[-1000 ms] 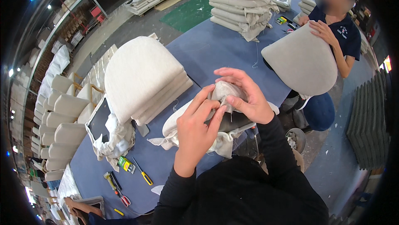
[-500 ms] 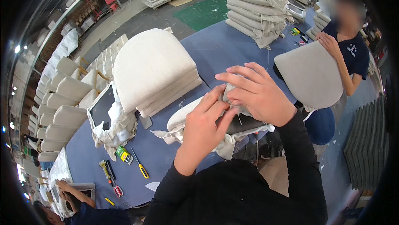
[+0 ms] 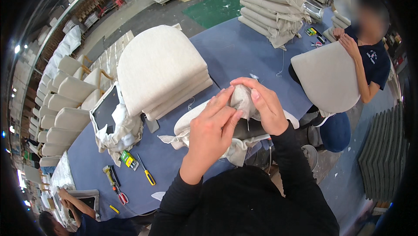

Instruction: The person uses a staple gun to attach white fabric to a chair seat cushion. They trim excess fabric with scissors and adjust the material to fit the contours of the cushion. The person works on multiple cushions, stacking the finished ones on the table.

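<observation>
Two bare hands at work on upholstery, seen from above; places are given relative to the stack of cream cushions (image 3: 163,70), of which at least three layers can be counted. The single peak of grey-beige cloth (image 3: 242,98) stands to the right of the stack, above one pale padded piece (image 3: 187,122) on the blue table (image 3: 93,170). The left hand (image 3: 211,125) closes finger and thumb on the near left side of this cloth; the right hand (image 3: 270,109) curls over its right side, thumb laid against it. The step in hand appears to be shaping the cloth — a next move would seem to call for both hands keeping the fold taut. Below and left of the stack lie one dark-backed panel (image 3: 104,114) with loose cloth, one green-and-yellow box (image 3: 129,159), one yellow-handled screwdriver (image 3: 147,173), one hammer-like tool (image 3: 108,175) and one pair of red-handled scissors (image 3: 123,197). Two co-workers are visible: one well right of the stack (image 3: 374,68), with one grey cushion (image 3: 326,79); another far below left (image 3: 93,223) — partly cut off by the rim.
</observation>
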Tool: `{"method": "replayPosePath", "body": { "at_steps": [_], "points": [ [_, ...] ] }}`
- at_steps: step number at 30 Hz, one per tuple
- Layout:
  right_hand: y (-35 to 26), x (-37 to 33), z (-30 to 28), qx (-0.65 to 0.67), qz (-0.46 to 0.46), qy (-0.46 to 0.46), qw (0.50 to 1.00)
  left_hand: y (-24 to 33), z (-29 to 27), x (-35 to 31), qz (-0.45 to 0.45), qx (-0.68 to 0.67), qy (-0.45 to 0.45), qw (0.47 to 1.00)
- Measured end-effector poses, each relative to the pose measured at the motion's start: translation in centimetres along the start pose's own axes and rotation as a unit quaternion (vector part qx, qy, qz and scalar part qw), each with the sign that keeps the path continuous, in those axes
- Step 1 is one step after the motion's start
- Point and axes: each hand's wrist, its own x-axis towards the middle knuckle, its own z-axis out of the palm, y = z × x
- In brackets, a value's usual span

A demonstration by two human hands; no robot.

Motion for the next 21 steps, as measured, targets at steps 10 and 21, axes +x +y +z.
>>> {"method": "replayPosePath", "body": {
  "at_steps": [10, 21],
  "points": [
    [0.5, 1.4, 0.4, -0.061, -0.059, -0.002, 0.996, -0.7, 0.2, 0.7, -0.001, 0.031, 0.014, 0.999],
    [1.0, 1.9, 0.4, -0.025, -0.057, -0.011, 0.998, -1.7, 0.3, 0.8, -0.011, 0.009, 0.035, 0.999]
  ]
}}
